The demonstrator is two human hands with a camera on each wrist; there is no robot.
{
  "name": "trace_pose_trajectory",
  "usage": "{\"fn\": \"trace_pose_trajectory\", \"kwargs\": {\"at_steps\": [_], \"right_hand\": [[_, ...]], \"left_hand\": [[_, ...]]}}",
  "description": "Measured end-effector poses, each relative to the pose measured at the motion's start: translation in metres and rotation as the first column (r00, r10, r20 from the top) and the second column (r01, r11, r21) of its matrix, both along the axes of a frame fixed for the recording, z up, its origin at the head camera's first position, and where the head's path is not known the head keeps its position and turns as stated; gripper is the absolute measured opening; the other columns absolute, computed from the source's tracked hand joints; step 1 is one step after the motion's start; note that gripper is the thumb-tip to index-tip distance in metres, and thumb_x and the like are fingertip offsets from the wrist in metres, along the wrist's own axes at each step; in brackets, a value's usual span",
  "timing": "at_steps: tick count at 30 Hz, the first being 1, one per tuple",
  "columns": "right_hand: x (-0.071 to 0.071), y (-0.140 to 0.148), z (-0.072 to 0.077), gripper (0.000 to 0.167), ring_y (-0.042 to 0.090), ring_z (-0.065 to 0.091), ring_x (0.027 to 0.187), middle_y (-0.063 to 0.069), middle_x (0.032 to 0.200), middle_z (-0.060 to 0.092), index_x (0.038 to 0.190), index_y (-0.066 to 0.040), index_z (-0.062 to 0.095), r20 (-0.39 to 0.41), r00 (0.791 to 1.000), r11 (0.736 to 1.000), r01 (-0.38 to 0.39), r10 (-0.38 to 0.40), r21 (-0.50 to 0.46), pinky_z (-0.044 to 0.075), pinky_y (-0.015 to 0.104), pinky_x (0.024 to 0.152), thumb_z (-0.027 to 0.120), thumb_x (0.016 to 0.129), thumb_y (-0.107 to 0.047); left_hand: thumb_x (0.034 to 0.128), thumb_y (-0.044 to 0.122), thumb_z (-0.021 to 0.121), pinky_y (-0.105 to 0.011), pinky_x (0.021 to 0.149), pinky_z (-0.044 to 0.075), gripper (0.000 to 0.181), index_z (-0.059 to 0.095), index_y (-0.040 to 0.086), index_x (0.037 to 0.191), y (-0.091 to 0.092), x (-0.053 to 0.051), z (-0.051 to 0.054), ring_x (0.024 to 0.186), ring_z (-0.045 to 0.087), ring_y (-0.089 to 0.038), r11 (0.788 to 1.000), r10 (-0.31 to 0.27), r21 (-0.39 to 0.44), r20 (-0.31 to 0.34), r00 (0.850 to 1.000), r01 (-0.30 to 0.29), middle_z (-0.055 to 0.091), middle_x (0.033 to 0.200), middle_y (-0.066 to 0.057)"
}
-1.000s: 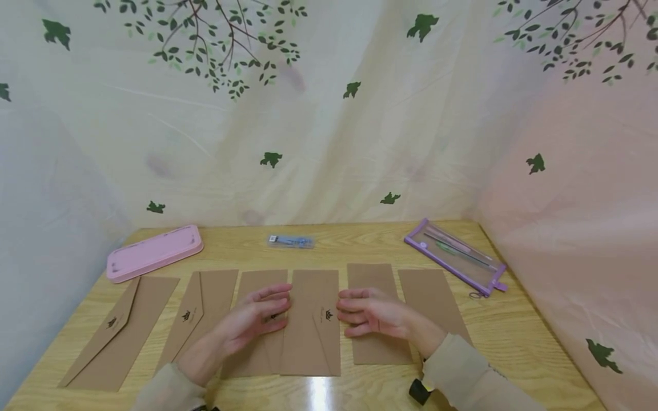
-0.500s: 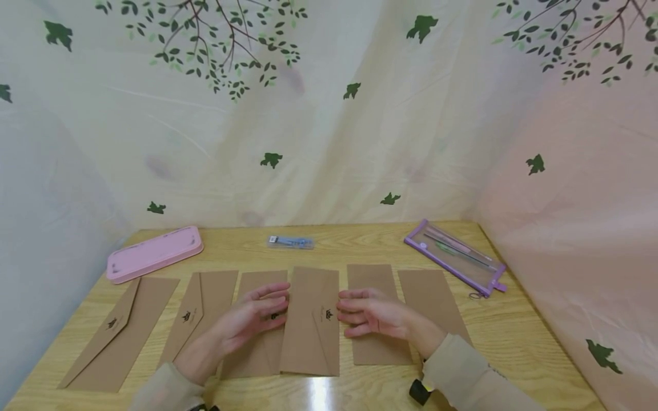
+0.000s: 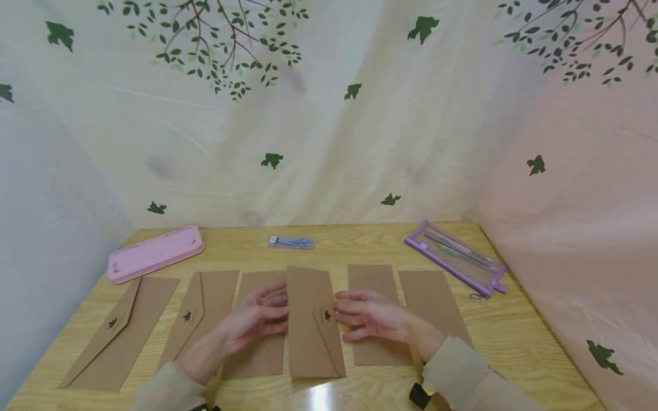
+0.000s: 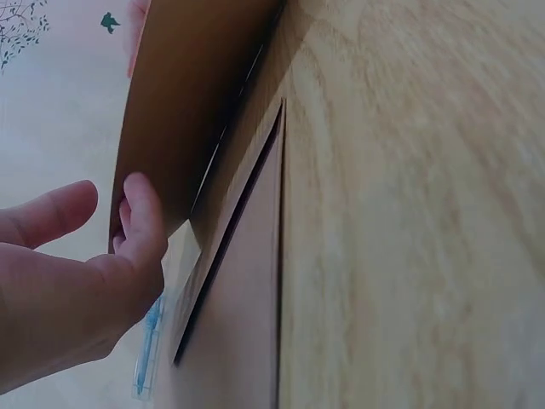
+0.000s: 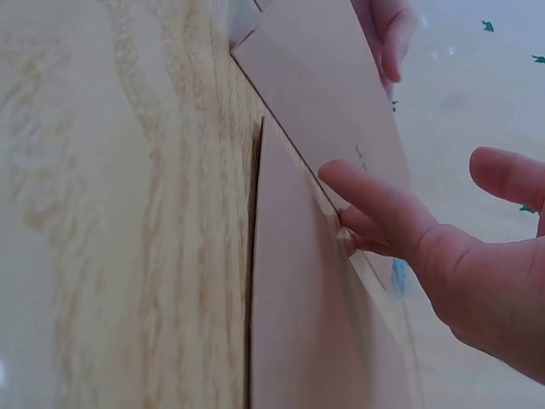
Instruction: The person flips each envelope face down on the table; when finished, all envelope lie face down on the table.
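Note:
A brown envelope [image 3: 310, 337] with a crown mark stands tilted between the two hands, its left edge raised off the table. The left hand [image 3: 252, 319] has its fingers extended at that left edge; in the left wrist view its fingertips [image 4: 143, 200] touch the raised underside, thumb apart. At the opposite edge the right hand [image 3: 377, 317] touches the envelope with relaxed, extended fingers; in the right wrist view its thumb also stands away. Under the left hand lies another envelope [image 3: 257, 359], partly covered, and beneath the right hand lies one more [image 3: 380, 354].
More brown envelopes lie flat: two at the left [image 3: 149, 319] [image 3: 216, 297] and one at the right [image 3: 437, 297]. Farther back on the wooden table [image 3: 349, 242] are a pink case [image 3: 154, 253], a small clear pack with blue items [image 3: 291, 242] and a purple-edged pouch [image 3: 452, 251].
The middle envelope has gone from lying flat to tilted, its left edge lifting and its lower end shifting slightly right. Both hands have stayed nearly in place.

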State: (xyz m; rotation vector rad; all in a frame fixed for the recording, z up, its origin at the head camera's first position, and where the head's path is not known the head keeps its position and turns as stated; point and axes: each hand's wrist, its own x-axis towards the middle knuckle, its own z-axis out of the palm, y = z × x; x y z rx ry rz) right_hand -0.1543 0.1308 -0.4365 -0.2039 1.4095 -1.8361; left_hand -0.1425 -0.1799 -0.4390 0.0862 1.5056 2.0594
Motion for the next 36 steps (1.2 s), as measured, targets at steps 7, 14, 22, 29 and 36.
{"fn": "trace_pose_trajectory", "kwargs": {"at_steps": [7, 14, 22, 29, 36], "right_hand": [[0.006, -0.003, 0.002, 0.075, 0.045, 0.017, 0.149, 0.031, 0.163, 0.012, 0.158, 0.006, 0.015, -0.003, 1.0, 1.0, -0.003, 0.003, -0.001, 0.045, 0.057, 0.105, 0.06, 0.102, -0.016], [0.009, -0.006, 0.003, 0.078, 0.046, 0.01, 0.15, 0.026, 0.166, 0.004, 0.159, 0.005, 0.014, -0.015, 1.0, 1.0, -0.023, 0.023, -0.013, 0.038, 0.061, 0.109, 0.061, 0.102, -0.019], [0.011, -0.008, 0.004, 0.076, 0.046, 0.007, 0.15, 0.024, 0.166, 0.003, 0.159, 0.004, 0.015, -0.021, 0.999, 0.999, -0.037, 0.037, -0.02, 0.037, 0.061, 0.11, 0.06, 0.102, -0.019], [0.011, -0.008, 0.003, 0.076, 0.046, 0.007, 0.15, 0.024, 0.166, 0.003, 0.159, 0.004, 0.016, -0.021, 0.999, 0.999, -0.031, 0.03, -0.024, 0.039, 0.06, 0.108, 0.061, 0.101, -0.018], [0.012, -0.009, 0.004, 0.076, 0.047, 0.007, 0.15, 0.025, 0.166, 0.005, 0.159, 0.005, 0.016, -0.021, 0.999, 0.999, -0.025, 0.024, -0.023, 0.04, 0.06, 0.108, 0.061, 0.101, -0.018]], "left_hand": [[0.0953, -0.005, 0.056, -0.045, 0.099, 0.051, 0.081, 0.007, -0.001, 0.159, 0.003, 0.001, -0.004, 0.117, 0.057, -0.028, 1.0, -0.012, 0.007, 0.018, 1.0, 0.012, 0.016, 0.159, -0.035], [0.0962, -0.003, 0.055, -0.047, 0.099, 0.05, 0.08, 0.007, 0.001, 0.16, 0.005, 0.001, -0.003, 0.119, 0.055, -0.029, 1.0, -0.015, 0.003, 0.01, 1.0, 0.015, 0.014, 0.159, -0.034], [0.096, -0.003, 0.056, -0.05, 0.102, 0.048, 0.081, 0.007, 0.002, 0.16, 0.005, 0.0, -0.003, 0.129, 0.045, -0.035, 1.0, -0.014, -0.012, 0.022, 1.0, 0.015, 0.008, 0.161, -0.035], [0.0962, -0.003, 0.056, -0.053, 0.105, 0.045, 0.081, 0.007, 0.003, 0.16, 0.007, 0.0, -0.001, 0.14, 0.029, -0.047, 1.0, -0.014, -0.011, 0.026, 1.0, 0.015, 0.003, 0.161, -0.036], [0.0965, -0.003, 0.056, -0.05, 0.102, 0.048, 0.08, 0.007, 0.003, 0.16, 0.007, -0.001, -0.001, 0.134, 0.039, -0.04, 1.0, -0.014, -0.011, 0.027, 1.0, 0.015, 0.005, 0.161, -0.035]]}}
